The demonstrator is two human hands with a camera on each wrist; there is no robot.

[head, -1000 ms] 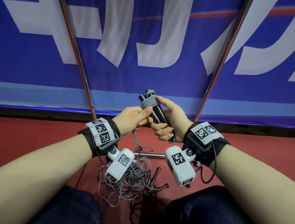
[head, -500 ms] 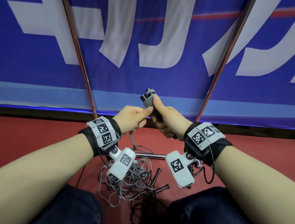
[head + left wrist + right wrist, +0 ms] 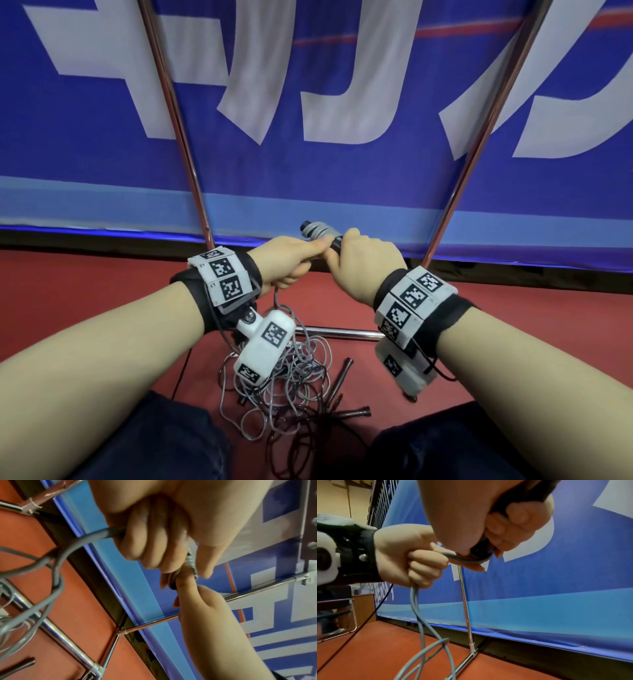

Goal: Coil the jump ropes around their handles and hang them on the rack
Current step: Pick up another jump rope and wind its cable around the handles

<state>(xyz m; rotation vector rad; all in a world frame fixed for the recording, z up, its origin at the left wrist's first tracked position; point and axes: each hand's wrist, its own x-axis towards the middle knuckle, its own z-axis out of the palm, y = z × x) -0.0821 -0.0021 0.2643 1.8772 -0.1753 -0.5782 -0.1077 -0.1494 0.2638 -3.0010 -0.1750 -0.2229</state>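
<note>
My right hand (image 3: 356,260) grips the black jump rope handles (image 3: 334,241), whose tip bears several turns of grey rope (image 3: 317,231). The handles now lie tipped over to the left. My left hand (image 3: 291,257) is fisted round the loose grey rope (image 3: 415,601), close beside the right hand, thumb touching it. From the left fist the rope (image 3: 72,547) drops to a tangled pile of ropes (image 3: 284,383) on the red floor between my knees. The chrome rack's uprights (image 3: 171,113) rise behind the hands.
A blue banner (image 3: 308,171) with white letters stands right behind the rack. The rack's low chrome crossbar (image 3: 335,331) lies on the floor under my hands. Spare dark handles (image 3: 342,377) lie in the pile. A chair frame (image 3: 335,615) stands at far left.
The right hand has rolled over, tipping the handles from upright to pointing left and lowering them. The left hand stayed on the rope and moved closer against the right.
</note>
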